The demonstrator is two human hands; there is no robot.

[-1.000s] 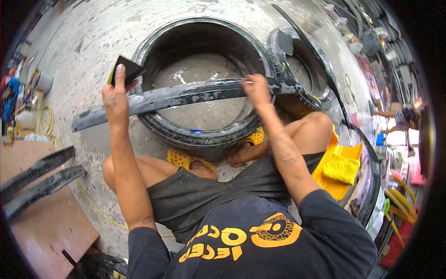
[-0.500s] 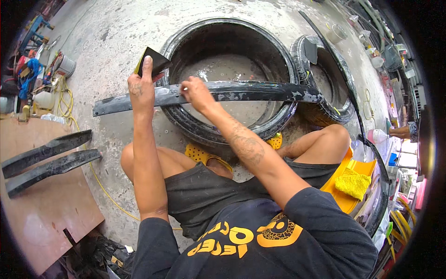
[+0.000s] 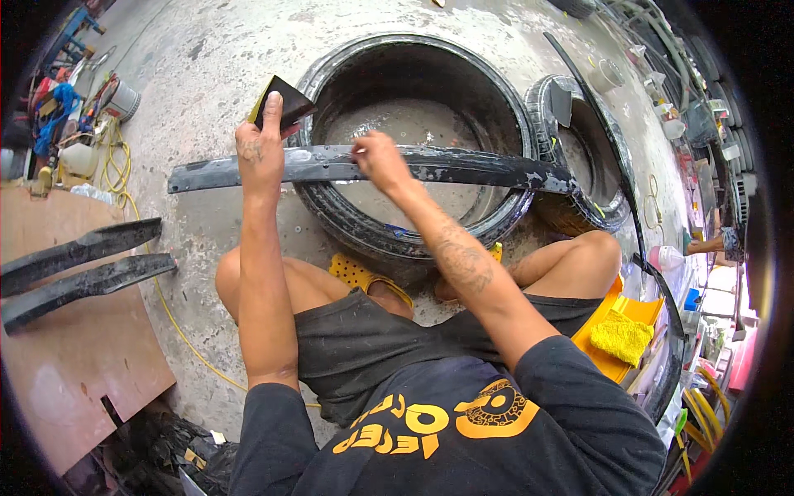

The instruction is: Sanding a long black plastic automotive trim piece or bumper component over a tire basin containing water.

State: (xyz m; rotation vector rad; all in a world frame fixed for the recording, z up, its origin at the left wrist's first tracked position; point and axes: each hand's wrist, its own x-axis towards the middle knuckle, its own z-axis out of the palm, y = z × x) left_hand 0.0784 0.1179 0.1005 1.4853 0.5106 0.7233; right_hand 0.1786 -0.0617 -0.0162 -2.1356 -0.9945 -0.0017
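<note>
Strip of black trim (image 3: pixel 463 169), long, scuffed and wet-looking, laid flat across the top of the big tyre (image 3: pixel 364 236), its left end jutting well past the tyre's left rim, its right end reaching the smaller tyre (image 3: pixel 579 207) just to the right. Left hand (image 3: pixel 260 149) planted on the strip at the big tyre's left rim, fingers closed around a dark folded abrasive sheet (image 3: pixel 283 101) with a yellow edge, sheet lifted clear above the strip and not in contact. Same spot as a second ago, same clamp on the sheet. Right hand (image 3: pixel 376 157) now over the tyre's opening, fingertips down on the strip's upper face; a second ago far out toward the tyre's right rim, half a second ago drawn in close beside the left hand, now a little back to the right. Fingers curled, nothing visibly pinched between them, though too small to tell for certain. Judged from that sweep: bare-finger feeling or wiping along the surface, with abrasive rubbing paused for the moment. Left of the big tyre, well apart, two more black strips (image 3: pixel 83 264) on a brown board (image 3: pixel 74 364); right of it, beyond the knee, a yellow cloth (image 3: pixel 620 337).
</note>
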